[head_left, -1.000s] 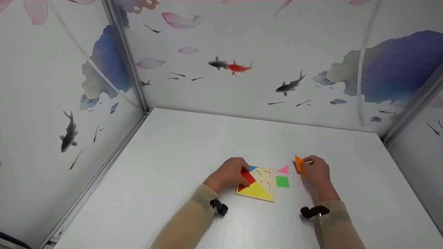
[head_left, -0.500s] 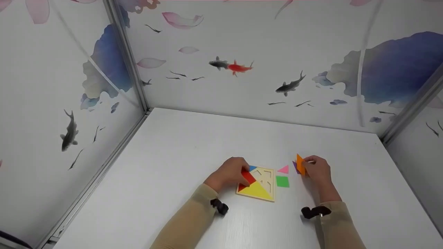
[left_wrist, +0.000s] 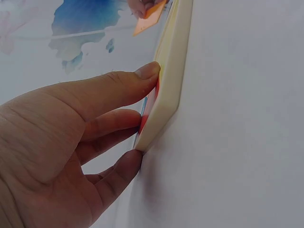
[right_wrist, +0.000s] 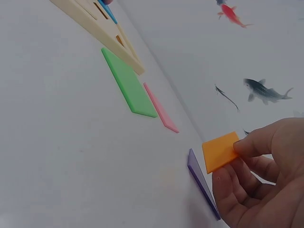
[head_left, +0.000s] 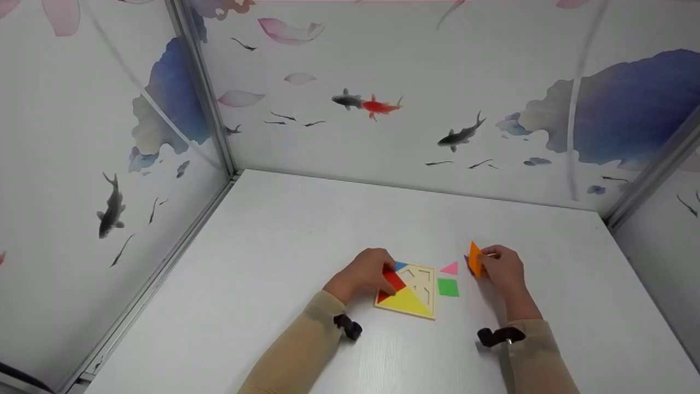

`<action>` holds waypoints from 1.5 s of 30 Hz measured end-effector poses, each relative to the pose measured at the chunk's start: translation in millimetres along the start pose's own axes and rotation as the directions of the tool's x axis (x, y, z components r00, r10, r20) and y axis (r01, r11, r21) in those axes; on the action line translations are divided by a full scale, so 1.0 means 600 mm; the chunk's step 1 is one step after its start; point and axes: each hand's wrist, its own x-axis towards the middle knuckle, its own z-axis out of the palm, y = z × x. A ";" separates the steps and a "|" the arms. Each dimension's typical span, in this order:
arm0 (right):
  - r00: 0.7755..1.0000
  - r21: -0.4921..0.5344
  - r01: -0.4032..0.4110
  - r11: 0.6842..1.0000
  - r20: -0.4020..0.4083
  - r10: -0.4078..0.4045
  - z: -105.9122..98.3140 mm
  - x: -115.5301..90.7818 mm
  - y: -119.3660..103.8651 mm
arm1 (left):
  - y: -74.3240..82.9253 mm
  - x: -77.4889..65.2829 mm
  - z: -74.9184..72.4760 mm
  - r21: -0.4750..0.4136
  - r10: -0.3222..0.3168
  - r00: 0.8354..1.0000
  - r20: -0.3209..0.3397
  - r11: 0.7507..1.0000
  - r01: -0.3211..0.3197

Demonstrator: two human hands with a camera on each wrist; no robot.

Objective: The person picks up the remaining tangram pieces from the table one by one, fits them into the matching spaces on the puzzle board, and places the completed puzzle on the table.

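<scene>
In the head view my left hand (head_left: 362,272) grips the left edge of a pale tangram board (head_left: 414,279), its thumb on the rim in the left wrist view. Set in the board are a red piece (head_left: 395,279), a yellow triangle (head_left: 407,303) and a blue piece (head_left: 401,266); the hand partly covers the red. Slots show in the board's upper right. My right hand (head_left: 504,269) pinches an orange tangram piece (right_wrist: 221,151), tilted up off the table. Just beside it lies a purple piece (right_wrist: 202,180), partly hidden in the head view.
Between board and right hand lie a green square (head_left: 448,287) and a pink triangle (head_left: 451,268). The white table (head_left: 328,219) meets printed wall panels (head_left: 394,148) at the back and sides. Each wrist wears a dark camera mount (head_left: 348,326).
My right hand has turned the orange piece more upright and shifted it slightly, beside the purple piece. The left hand keeps its grip on the board; the board has not visibly moved.
</scene>
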 end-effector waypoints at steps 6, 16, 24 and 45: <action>1.000 0.017 0.006 1.000 0.019 -0.006 0.002 -0.002 -0.004 | 0.002 -0.001 -0.001 -0.008 -0.015 1.000 0.003 1.000 0.015; 0.996 0.071 0.074 0.995 0.045 -0.078 0.013 -0.009 -0.010 | -0.003 0.004 0.000 -0.010 0.014 1.000 -0.005 1.000 -0.014; 0.992 0.104 0.065 0.992 0.099 -0.076 0.028 -0.017 -0.033 | 0.002 0.001 -0.001 0.011 -0.006 1.000 -0.009 1.000 0.006; 0.967 0.106 0.114 0.988 0.216 -0.134 0.071 -0.030 -0.044 | 0.002 0.002 0.002 0.009 -0.001 0.999 -0.037 1.000 0.001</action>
